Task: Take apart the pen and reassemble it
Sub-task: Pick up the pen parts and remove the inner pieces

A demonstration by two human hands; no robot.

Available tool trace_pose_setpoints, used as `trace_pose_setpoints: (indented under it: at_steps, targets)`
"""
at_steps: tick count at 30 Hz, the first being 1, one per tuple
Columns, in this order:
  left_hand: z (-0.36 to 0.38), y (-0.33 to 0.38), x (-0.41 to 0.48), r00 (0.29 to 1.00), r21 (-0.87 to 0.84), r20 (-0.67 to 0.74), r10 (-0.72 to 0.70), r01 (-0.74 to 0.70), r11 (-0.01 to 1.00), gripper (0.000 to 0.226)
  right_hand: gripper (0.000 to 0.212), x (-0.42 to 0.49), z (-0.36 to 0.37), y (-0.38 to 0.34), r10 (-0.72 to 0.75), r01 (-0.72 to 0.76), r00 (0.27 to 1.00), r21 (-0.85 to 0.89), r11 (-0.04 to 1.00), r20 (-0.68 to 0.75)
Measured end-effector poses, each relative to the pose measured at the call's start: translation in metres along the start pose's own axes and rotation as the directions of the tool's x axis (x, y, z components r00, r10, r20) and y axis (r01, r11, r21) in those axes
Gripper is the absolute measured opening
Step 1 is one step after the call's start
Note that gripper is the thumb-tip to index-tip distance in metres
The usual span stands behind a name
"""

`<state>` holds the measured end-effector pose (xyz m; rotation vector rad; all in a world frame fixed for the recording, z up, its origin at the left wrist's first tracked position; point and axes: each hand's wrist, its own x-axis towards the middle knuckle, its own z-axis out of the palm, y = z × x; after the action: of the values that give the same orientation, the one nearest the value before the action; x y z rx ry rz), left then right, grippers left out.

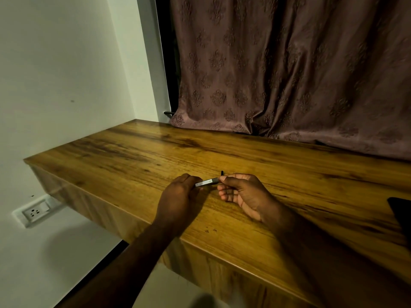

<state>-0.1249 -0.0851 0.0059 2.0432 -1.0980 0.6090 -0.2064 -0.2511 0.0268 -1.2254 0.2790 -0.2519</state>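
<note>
Gripping the pen (206, 182) at both ends, our left hand (180, 197) and right hand (243, 193) hover above the wooden worktop (289, 174) near its front edge, curtain (289, 63) behind

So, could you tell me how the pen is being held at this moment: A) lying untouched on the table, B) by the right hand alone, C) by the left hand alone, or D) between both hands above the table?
D: the left hand grips one end of the pen and the right hand pinches the other, above the wooden table.
</note>
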Motion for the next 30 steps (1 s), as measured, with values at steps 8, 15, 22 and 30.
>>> trace_pose_setpoints:
  at_steps: [8, 15, 22, 30]
  targets:
    - [0.000, 0.000, 0.000, 1.000, 0.004, 0.010, 0.007, -0.007, 1.000, 0.050, 0.010, 0.000, 0.001, 0.003, -0.049, 0.048, 0.999, -0.062, 0.997, -0.021]
    - [-0.003, 0.000, -0.001, 0.999, -0.022, 0.023, -0.045, 0.046, 0.999, 0.048, 0.015, -0.003, -0.006, -0.005, -0.103, 0.088, 0.989, -0.143, 0.986, -0.106]
    - [-0.002, -0.005, -0.002, 0.992, -0.003, 0.047, -0.121, 0.121, 0.993, 0.015, 0.012, 0.001, -0.023, -0.016, -0.164, 0.139, 0.974, -0.161, 0.977, -0.155]
    - [-0.002, -0.001, -0.002, 0.986, -0.003, 0.023, -0.166, 0.166, 0.986, 0.019, 0.012, 0.007, -0.032, -0.016, -0.225, 0.187, 0.952, -0.185, 0.965, -0.208]
